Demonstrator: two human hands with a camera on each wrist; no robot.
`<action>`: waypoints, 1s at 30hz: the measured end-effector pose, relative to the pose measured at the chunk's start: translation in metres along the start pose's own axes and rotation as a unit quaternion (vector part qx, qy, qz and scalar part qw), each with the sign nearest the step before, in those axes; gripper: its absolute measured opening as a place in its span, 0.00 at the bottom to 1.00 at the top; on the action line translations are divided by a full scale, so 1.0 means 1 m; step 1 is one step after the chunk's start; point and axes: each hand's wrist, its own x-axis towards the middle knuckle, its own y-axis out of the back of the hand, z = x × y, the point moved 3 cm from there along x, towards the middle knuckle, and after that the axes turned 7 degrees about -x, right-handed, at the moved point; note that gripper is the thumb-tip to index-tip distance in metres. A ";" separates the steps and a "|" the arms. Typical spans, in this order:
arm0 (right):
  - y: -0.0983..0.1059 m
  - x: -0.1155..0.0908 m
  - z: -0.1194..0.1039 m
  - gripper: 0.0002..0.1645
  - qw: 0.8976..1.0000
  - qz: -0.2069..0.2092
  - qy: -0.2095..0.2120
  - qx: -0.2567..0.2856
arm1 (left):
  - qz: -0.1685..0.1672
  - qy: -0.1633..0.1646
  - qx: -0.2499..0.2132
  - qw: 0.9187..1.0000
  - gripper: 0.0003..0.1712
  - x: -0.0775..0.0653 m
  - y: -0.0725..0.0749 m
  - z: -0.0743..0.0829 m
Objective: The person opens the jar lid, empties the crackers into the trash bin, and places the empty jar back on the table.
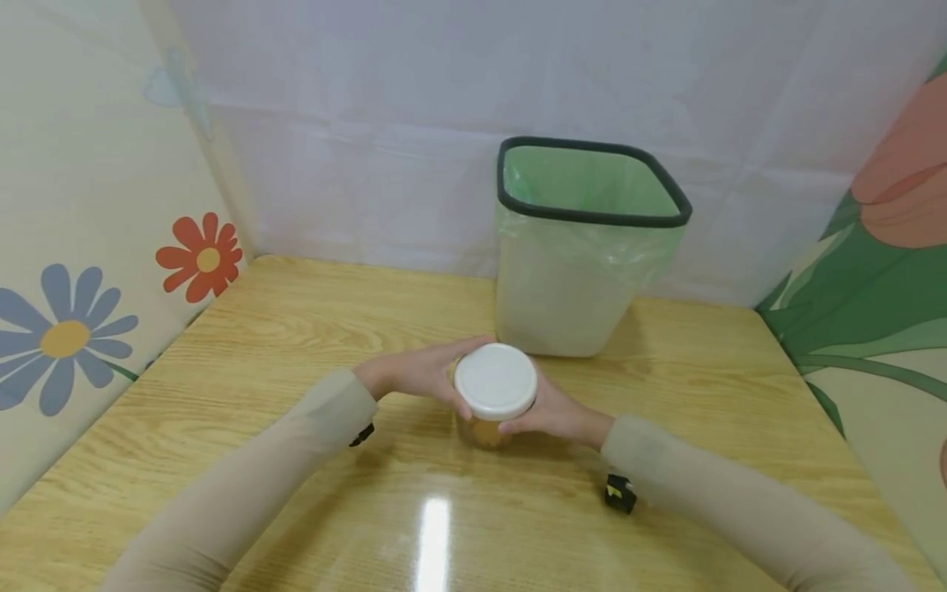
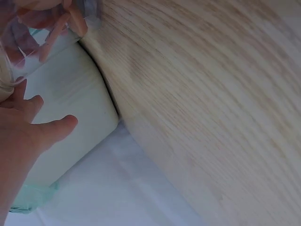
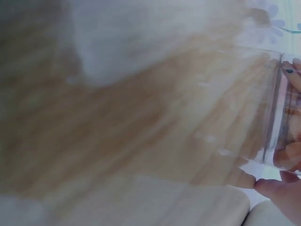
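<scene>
A clear jar (image 1: 485, 434) with a round white lid (image 1: 496, 380) is held between both hands near the middle of the wooden table. On its left side, my left hand (image 1: 425, 374) grips it just below the lid. From the right, my right hand (image 1: 553, 409) grips the other side, its thumb at the front. Orange-brown pieces (image 2: 40, 19) show through the clear wall in the left wrist view. In the right wrist view the jar wall (image 3: 273, 113) is at the right edge, with fingers (image 3: 277, 190) beside it.
Behind the jar stands a pale waste bin (image 1: 562, 288) with a dark rim and a green-tinted liner. A white cloth (image 1: 370, 164) hangs at the back. Flower-patterned panels (image 1: 81, 205) flank the wooden table (image 1: 311, 312).
</scene>
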 end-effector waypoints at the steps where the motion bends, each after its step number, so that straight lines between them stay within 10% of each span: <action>1: 0.000 0.000 0.000 0.67 1.000 0.001 0.000 -0.002 | 0.002 -0.003 -0.001 1.000 0.65 0.000 -0.001 0.000; 21: -0.001 -0.001 0.003 0.66 1.000 0.008 -0.011 0.000 | 0.067 -0.038 -0.002 0.997 0.60 -0.004 -0.013 -0.002; 30: -0.001 -0.001 -0.001 0.66 1.000 0.010 -0.014 -0.005 | 0.097 -0.006 0.001 0.995 0.67 -0.007 -0.018 -0.006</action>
